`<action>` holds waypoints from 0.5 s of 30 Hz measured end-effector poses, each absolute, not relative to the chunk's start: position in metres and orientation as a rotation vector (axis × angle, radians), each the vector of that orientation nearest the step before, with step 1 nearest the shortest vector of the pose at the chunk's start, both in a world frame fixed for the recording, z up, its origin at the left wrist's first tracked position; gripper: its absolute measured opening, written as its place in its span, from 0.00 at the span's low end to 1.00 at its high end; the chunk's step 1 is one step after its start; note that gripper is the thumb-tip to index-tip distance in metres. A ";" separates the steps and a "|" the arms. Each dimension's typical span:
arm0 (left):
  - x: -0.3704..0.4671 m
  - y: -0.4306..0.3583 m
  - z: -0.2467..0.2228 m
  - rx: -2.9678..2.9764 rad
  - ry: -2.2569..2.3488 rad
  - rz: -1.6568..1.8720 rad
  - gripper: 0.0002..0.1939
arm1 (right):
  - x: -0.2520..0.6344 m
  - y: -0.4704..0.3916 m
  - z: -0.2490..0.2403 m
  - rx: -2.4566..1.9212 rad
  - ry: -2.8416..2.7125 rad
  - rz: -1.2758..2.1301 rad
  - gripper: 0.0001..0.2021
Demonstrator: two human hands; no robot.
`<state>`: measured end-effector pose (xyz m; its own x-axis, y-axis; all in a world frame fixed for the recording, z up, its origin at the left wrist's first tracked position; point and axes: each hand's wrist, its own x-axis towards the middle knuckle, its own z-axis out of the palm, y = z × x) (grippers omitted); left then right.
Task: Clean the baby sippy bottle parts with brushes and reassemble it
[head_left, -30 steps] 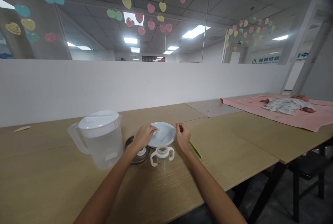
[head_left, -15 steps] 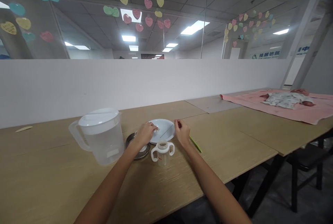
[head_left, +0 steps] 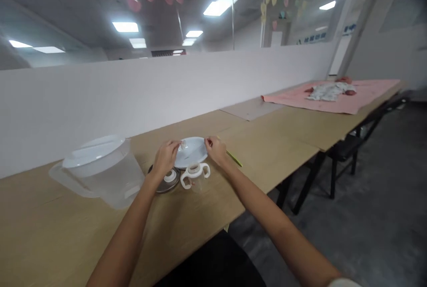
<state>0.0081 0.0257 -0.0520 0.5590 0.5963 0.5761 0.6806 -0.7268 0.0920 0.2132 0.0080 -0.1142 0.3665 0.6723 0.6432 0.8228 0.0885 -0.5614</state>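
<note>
My left hand [head_left: 166, 157] pinches a small clear part over the left edge of a white plate [head_left: 192, 150]. My right hand [head_left: 215, 150] is closed on the end of a thin wire-like tool at the plate's right edge; blur hides most of the tool. Just in front of the plate stands a small clear bottle with two white handles [head_left: 195, 177], open at the top. A white ring lies on a dark round dish [head_left: 165, 179] below my left hand.
A large clear jug with a white lid [head_left: 100, 169] stands at the left. A green stick [head_left: 234, 158] lies right of my right hand. A doll on a pink cloth [head_left: 330, 93] lies far right. A white partition runs behind the wooden table [head_left: 267, 144].
The view swung right and tilted down, and the picture is blurred. Both hands stay at the plate; my right hand has drawn closer to my left, and the thin tool shows less.
</note>
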 end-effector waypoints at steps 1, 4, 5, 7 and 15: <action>0.010 0.027 -0.051 -2.655 -1.071 -0.886 0.17 | 0.214 0.008 -0.113 -1.653 -1.364 -0.176 0.14; 0.014 0.030 -0.049 -2.655 -1.036 -0.868 0.17 | 0.219 0.009 -0.112 -1.697 -1.352 -0.147 0.14; 0.015 0.031 -0.049 -2.649 -1.036 -0.873 0.17 | 0.220 0.010 -0.113 -1.701 -1.346 -0.149 0.15; 0.016 0.031 -0.049 -2.637 -1.027 -0.892 0.17 | 0.221 0.012 -0.114 -1.710 -1.344 -0.151 0.15; 0.012 0.026 -0.047 -2.624 -1.028 -0.894 0.17 | 0.222 0.012 -0.117 -1.674 -1.362 -0.146 0.15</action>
